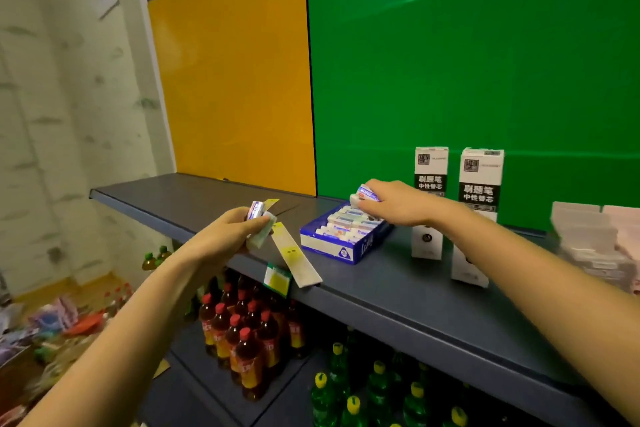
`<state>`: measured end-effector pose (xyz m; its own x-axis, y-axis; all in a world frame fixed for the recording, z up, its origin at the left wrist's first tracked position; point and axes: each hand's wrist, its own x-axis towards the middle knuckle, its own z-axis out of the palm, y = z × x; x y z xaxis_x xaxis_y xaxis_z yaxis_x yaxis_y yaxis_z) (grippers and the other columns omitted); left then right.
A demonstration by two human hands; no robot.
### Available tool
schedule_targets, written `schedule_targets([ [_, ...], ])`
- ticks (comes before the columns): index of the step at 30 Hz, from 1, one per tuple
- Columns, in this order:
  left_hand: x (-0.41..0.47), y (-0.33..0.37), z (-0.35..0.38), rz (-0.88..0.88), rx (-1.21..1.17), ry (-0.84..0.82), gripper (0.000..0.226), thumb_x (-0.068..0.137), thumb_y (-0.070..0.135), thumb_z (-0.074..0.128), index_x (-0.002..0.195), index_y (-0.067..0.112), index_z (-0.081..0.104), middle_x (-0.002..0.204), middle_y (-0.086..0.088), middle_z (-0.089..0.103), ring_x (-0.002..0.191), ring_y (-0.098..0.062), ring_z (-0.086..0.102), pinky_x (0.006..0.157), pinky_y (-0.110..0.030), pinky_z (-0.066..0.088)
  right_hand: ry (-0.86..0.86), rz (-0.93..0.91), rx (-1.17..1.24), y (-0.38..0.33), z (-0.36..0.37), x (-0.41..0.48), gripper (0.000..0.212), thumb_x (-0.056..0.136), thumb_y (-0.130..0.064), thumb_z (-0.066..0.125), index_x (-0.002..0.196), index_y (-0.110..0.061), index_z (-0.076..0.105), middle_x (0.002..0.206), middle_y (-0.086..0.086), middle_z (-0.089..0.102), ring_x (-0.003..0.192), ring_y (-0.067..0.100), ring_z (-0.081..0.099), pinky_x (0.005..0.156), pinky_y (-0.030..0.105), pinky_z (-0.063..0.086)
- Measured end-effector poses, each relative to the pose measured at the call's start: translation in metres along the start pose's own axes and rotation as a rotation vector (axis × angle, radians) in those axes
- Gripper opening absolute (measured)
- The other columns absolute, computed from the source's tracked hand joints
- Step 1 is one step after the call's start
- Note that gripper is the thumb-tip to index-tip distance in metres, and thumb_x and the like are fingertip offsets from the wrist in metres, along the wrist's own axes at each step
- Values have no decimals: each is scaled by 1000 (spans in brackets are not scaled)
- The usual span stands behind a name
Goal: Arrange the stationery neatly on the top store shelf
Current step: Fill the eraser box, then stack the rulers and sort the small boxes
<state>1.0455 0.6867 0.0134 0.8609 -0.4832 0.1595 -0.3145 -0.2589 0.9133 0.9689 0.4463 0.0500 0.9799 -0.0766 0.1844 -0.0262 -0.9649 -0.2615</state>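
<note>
A blue open box (341, 248) with several wrapped erasers in a row sits on the dark top shelf (398, 291). My right hand (394, 204) holds one white eraser with a blue sleeve (365, 196) just above the box's far end. My left hand (228, 230) grips two erasers (259, 225) over the shelf's front edge, left of the box. A long yellow-white flat pack (294, 255) lies on the shelf beside my left hand. Two tall white and black refill boxes (479, 215) stand upright right of the blue box.
Pale stacked packs (595, 239) lie at the shelf's right end. A yellow price tag (277, 279) hangs on the shelf lip. Below stand red-capped brown bottles (242, 333) and yellow-capped green bottles (377, 388). Mixed goods lie on the floor (45, 333) at left.
</note>
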Motion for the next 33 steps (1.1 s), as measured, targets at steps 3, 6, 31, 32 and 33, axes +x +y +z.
schedule_targets([
  [3,46,-3,-2,51,88,-35,25,95,28,46,105,6,52,75,0,48,64,-10,38,59,-23,31,-3,16,-52,0,-2,26,35,96,-46,33,92,-12,42,94,12,55,78,25,49,69,33,37],
  [6,84,-6,-3,104,147,-89,30,92,32,51,106,6,53,86,-5,57,76,-14,51,73,-31,45,-13,39,-72,-1,0,43,38,96,-48,31,92,-11,42,89,9,53,76,24,48,68,32,36],
  [31,211,-28,59,683,479,-586,14,72,20,76,82,15,69,77,5,64,62,1,57,53,-7,42,200,343,-179,12,56,66,29,90,-38,53,106,-16,63,108,7,64,96,23,57,78,32,42],
  [32,211,-30,60,697,476,-578,13,73,20,76,81,13,70,77,4,64,62,0,56,53,-9,42,208,358,-187,10,58,66,30,89,-38,53,107,-16,63,109,7,64,97,23,58,79,32,42],
  [33,211,-31,61,714,477,-570,13,73,21,75,82,12,70,77,2,64,63,-2,57,54,-11,42,215,369,-192,8,60,67,30,89,-39,53,108,-16,63,110,6,64,97,23,58,77,31,41],
])
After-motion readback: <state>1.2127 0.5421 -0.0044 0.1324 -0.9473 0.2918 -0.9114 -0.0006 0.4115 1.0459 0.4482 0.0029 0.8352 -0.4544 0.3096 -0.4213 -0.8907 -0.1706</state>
